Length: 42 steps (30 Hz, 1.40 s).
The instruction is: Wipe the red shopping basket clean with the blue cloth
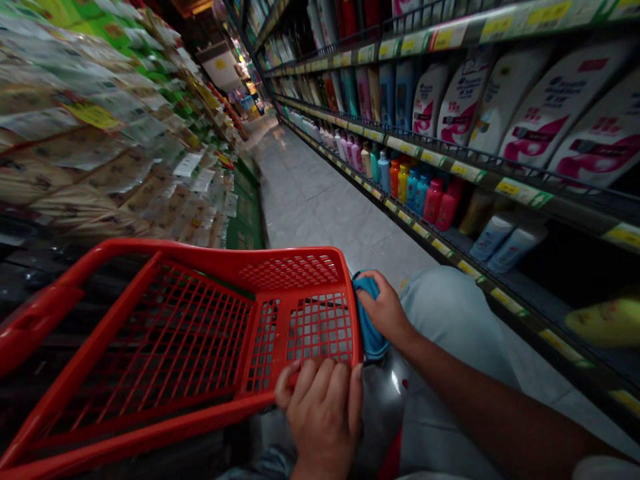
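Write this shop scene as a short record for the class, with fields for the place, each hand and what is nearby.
Place: shop aisle with a tiled floor
Left hand: grips the rim of a red plastic basket
Right hand: holds a blue cloth
Right side: shelves of coloured bottles
Left side: rows of packets

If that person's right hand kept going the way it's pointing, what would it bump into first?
The right hand, holding a blue cloth, points at the red shopping basket's end rim, probably the first thing met, though depth is hard to judge.
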Each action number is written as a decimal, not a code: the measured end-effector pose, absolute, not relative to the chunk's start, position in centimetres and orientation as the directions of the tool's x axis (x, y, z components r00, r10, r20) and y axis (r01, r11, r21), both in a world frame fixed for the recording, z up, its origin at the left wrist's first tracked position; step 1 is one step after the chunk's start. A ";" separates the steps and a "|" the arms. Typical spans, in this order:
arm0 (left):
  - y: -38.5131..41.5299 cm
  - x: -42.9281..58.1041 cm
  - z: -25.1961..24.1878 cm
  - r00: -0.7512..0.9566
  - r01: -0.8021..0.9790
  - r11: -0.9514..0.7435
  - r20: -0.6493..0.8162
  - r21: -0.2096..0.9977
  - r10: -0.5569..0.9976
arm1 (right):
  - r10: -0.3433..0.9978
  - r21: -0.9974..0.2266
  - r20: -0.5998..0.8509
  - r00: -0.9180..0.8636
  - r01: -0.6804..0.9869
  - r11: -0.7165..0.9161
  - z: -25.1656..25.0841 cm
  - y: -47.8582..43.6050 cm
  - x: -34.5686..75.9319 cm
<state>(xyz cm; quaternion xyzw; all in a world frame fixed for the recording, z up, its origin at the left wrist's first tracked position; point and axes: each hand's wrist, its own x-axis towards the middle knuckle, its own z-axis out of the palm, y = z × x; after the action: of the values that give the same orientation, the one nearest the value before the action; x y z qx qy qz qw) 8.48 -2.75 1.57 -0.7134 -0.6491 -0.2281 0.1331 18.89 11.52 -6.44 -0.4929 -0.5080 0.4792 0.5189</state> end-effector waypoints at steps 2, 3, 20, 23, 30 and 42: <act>-3.5 8.4 1.5 0.057 0.982 -0.139 0.501 0.127 0.864 | 0.998 -0.999 0.032 0.046 0.002 0.032 -6.6 12.2 18.8; -3.9 8.4 1.4 0.057 0.979 -0.147 0.506 0.141 0.861 | 0.998 -0.999 -0.032 0.052 0.017 -0.033 -7.2 12.1 18.7; -6.9 5.9 2.4 0.132 0.932 -0.290 0.541 0.219 0.830 | 0.953 -0.953 -0.302 0.006 0.031 -0.302 -8.5 8.1 20.2; -7.2 5.2 2.9 0.152 0.931 -0.292 0.492 0.220 0.857 | 0.975 -0.975 -0.222 0.019 0.027 -0.223 -6.6 7.5 20.7; -7.6 3.5 4.1 0.215 0.916 -0.344 0.468 0.208 0.857 | 0.987 -0.996 -0.091 0.129 0.004 -0.093 -2.8 9.4 20.4; -8.5 3.9 4.6 0.064 0.941 -0.203 0.446 0.270 0.893 | 0.981 -0.968 0.185 -0.062 0.160 0.193 3.3 3.4 22.2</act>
<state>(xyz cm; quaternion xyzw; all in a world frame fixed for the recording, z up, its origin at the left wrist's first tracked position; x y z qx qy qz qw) 3.94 -8.50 4.58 -0.7280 -0.6298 -0.2669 0.0452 22.20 3.39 3.31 -0.4780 -0.5967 0.4184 0.4904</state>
